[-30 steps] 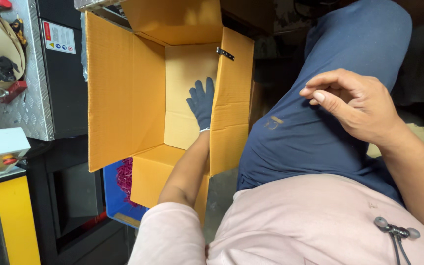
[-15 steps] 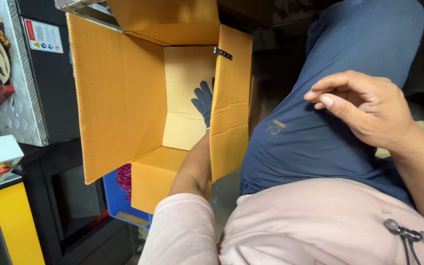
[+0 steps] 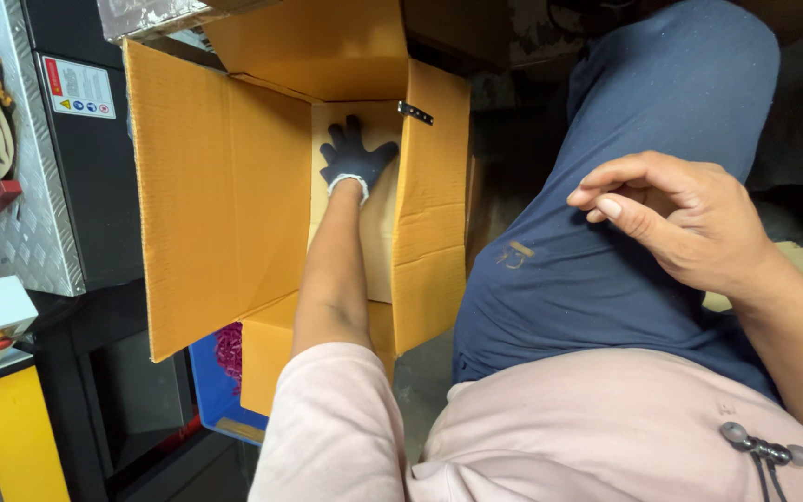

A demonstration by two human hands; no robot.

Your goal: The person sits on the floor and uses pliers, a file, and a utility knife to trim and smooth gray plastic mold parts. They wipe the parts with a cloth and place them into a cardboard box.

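- Near, at three o'clock: bare right hand [image 3: 676, 221], fingers loosely curled, holding nothing, over a blue-trousered thigh [image 3: 606, 270].
- Farther, at eleven o'clock: left hand [image 3: 353, 156] in a dark glove, fingers spread flat against the inner floor of an open cardboard box [image 3: 216, 195].

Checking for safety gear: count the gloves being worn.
1. A dark glove covers the left hand, pressed flat inside the cardboard box. The right hand is bare, above the thigh.
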